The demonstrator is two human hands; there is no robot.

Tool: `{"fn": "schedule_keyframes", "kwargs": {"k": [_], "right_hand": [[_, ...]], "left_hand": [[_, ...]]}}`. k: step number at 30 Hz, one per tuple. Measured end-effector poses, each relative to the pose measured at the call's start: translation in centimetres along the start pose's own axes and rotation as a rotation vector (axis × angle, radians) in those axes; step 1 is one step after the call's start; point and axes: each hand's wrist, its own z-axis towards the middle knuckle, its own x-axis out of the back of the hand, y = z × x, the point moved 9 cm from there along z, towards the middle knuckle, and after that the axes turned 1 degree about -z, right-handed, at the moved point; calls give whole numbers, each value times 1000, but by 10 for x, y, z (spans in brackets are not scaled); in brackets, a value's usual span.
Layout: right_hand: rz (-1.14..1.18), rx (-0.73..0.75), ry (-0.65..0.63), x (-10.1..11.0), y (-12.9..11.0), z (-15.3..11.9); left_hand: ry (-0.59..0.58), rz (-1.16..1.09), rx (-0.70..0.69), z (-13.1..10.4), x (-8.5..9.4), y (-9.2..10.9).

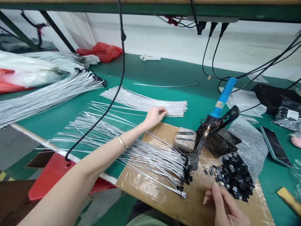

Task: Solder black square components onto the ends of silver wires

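My left hand [155, 116] reaches across to the near edge of a neat bundle of white wires [145, 102]. Its thumb and fingers pinch at the wires near their right ends. At the lower right, my right hand [227, 204] is closed, with a thin wire strand [228, 213] running from it. Beside this hand lies a pile of small black pieces [237, 177]. Under my left forearm spread loose white wires with black ends [162, 157]. A soldering iron [219, 103] with a blue handle leans in its stand [213, 133], near a block [185, 140] bearing dark marks.
A brown cardboard sheet [150, 196] covers the front of the green table. A black cable [122, 62] hangs down across the left side. A phone [276, 146] and bubble wrap [249, 141] lie right. More wire bundles [54, 91] rest at the left.
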Motion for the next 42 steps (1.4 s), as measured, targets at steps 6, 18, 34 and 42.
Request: {"fn": "schedule_keyframes", "kwargs": {"k": [6, 18, 34, 42], "right_hand": [[-24, -52, 17, 4, 10, 0], [88, 56, -264, -27, -32, -5], [105, 193, -615, -74, -52, -15], [65, 268, -529, -66, -62, -15]], "left_hand": [[23, -37, -15, -2, -4, 4], [-570, -336, 63, -110, 23, 66], [-773, -441, 143, -162, -8, 78], [-438, -212, 49, -146, 21, 78]]}}
